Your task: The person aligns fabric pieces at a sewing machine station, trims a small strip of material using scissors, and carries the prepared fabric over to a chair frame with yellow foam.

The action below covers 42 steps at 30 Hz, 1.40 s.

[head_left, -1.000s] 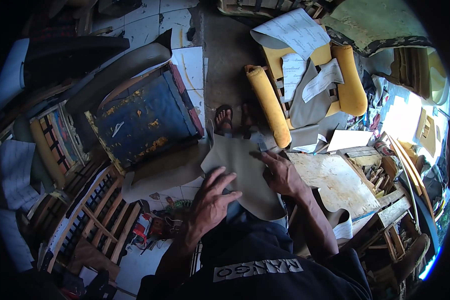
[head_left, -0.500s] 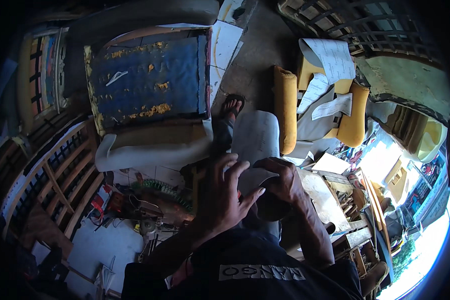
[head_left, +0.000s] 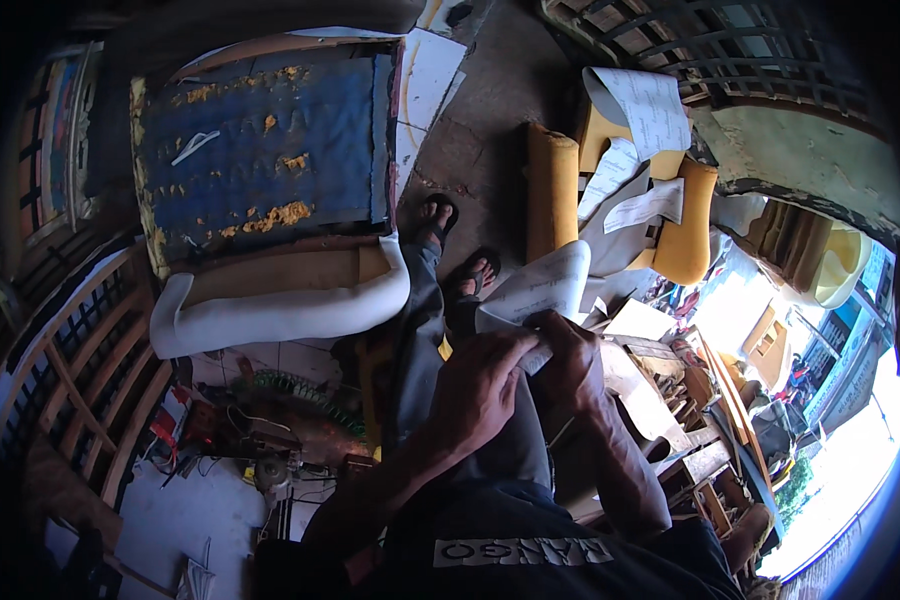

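Note:
A pale piece of upholstery material with faint print on it rises from between my hands, above my lap. My right hand grips its near edge, fingers curled over it. Close against it on the left, my left hand pinches the same edge, its fingers bent together. Where the fingertips meet, the material is bunched and partly hidden. Beyond it stands a small armchair with yellow foam arms. Printed pieces of similar material lie draped over its back and seat.
At the left is a large seat frame with worn blue fabric and a pale padded front rail. A slatted wooden frame leans below it. A tangle of tools and cables lies lower left; wood scraps are piled right.
My left hand's spread fingers have closed onto the material beside my right hand. The piece has tipped to the right and its near end is more gathered. The view has shifted slightly.

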Each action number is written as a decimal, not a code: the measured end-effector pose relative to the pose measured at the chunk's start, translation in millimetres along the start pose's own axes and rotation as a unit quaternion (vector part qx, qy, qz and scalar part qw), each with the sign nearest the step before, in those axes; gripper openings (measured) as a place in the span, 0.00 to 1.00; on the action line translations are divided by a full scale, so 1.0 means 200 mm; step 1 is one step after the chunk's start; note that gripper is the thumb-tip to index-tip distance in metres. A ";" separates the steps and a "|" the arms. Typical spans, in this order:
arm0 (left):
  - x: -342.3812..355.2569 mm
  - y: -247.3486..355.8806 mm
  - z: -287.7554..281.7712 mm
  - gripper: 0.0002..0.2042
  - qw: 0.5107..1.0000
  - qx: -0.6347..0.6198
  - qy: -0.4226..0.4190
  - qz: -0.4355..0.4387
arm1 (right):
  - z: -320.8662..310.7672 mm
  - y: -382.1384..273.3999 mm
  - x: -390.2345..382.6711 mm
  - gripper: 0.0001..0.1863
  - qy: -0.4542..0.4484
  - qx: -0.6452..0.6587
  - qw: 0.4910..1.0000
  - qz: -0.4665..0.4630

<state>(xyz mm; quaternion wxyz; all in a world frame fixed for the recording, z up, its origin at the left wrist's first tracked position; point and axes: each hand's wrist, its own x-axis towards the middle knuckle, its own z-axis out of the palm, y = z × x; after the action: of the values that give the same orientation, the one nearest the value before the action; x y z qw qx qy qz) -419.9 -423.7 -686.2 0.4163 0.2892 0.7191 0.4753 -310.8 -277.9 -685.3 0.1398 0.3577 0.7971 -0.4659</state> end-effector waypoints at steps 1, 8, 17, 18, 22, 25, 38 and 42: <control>-0.01 -0.01 -0.02 0.20 1.000 -0.007 0.005 -0.001 | 0.02 0.02 -0.04 0.18 0.001 0.015 1.000 0.014; -0.03 0.19 -0.23 0.12 0.988 0.045 -0.088 0.119 | 0.11 0.16 -0.20 0.19 0.091 0.048 0.991 -0.092; 0.13 0.34 -0.32 0.09 0.984 0.036 -0.093 0.147 | 0.33 0.53 -0.44 0.21 0.186 0.104 0.976 0.034; 0.19 0.34 -0.31 0.08 0.984 0.053 -0.104 0.136 | 0.36 0.58 -0.45 0.20 0.169 0.147 0.971 0.082; 0.42 0.16 -0.20 0.06 0.983 0.107 -0.110 0.096 | 0.55 0.88 -0.47 0.21 0.215 0.233 0.940 0.126; 0.58 -0.05 -0.08 0.09 0.979 0.144 -0.143 0.033 | 0.68 1.05 -0.44 0.20 0.263 0.253 0.913 0.180; 1.84 -1.51 0.65 0.12 0.971 0.161 -0.178 0.017 | 1.23 2.06 -0.17 0.11 0.434 0.152 0.865 0.203; 2.07 -1.75 0.86 0.13 0.980 0.147 -0.129 -0.029 | 1.21 2.20 -0.08 0.14 0.498 0.099 0.851 0.135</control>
<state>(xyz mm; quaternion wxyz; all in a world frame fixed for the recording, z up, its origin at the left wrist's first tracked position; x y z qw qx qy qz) -477.7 -144.5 -1178.6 0.4719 0.3849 0.7296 0.3112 -16.9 -352.4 -1086.7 -0.2507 0.6579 0.6534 -0.2781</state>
